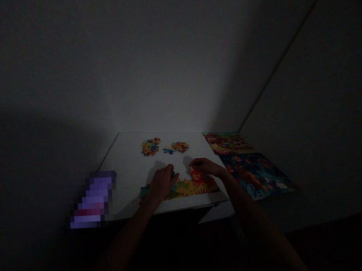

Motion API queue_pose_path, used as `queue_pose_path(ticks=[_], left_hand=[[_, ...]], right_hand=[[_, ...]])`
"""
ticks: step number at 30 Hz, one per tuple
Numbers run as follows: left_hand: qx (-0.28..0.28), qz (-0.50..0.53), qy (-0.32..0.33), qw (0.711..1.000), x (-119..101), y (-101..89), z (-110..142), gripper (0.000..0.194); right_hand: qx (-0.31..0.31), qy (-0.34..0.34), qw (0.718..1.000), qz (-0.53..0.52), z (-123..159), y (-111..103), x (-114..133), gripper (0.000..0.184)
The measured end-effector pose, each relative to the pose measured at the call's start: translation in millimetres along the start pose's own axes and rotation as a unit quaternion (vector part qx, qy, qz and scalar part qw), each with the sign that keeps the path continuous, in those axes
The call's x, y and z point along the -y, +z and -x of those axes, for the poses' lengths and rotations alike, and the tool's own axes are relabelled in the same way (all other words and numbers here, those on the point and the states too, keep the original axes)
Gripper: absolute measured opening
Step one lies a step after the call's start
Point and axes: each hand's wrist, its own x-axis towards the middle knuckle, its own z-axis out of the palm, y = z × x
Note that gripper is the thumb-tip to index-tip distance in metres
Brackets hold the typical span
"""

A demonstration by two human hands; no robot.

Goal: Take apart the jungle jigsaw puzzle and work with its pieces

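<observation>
Partly built puzzle (188,187): lies flat at the near edge of the white table (128,170), approx. centre-front, its front side just about flush w/ the table lip. Your hands sit on it.

Edges & free room: bare tabletop runs between the puzzle and two loose-piece heaps at the rear, a larger heap (150,146) rear-left and a smaller heap (179,146) rear-centre, both well apart from your hands. To the left of the puzzle, open white surface up to the table's left edge. To the right, two finished picture boards abut the table side: a red barn board (228,143) at the back, a blue board (257,176) nearer you, its near corner overhanging.

Surface & room: table pushed into a corner; plain walls behind and on the right. Room very dark, light falling only on the tabletop. A blurred purple patch (93,198) sits off the table's left-front corner; what it is cannot be told.

Hands: left hand (161,182) palm-down, fingers curled narrow over a small dark piece (172,174) at the puzzle's upper edge; whether it grips the piece cannot be told. Right hand (204,166) reaches in from the right, fingertips bent down onto the puzzle's upper-right part; grip also unclear. Both forearms extend fwd from the bottom of the view.
</observation>
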Motion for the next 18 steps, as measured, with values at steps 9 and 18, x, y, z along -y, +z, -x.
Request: queue_pose_path(ticks=[9, 18], left_hand=[[0.000, 0.001, -0.002, 1.000, -1, -0.6, -1, 0.018], [0.004, 0.003, 0.007, 1.000, 1, -0.2, -1, 0.016]], right_hand=[[-0.060, -0.014, 0.991, 0.117, -5, 11, -4, 0.020], [-0.118, -0.034, 0.979, 0.162, -8, 26, -7, 0.025]])
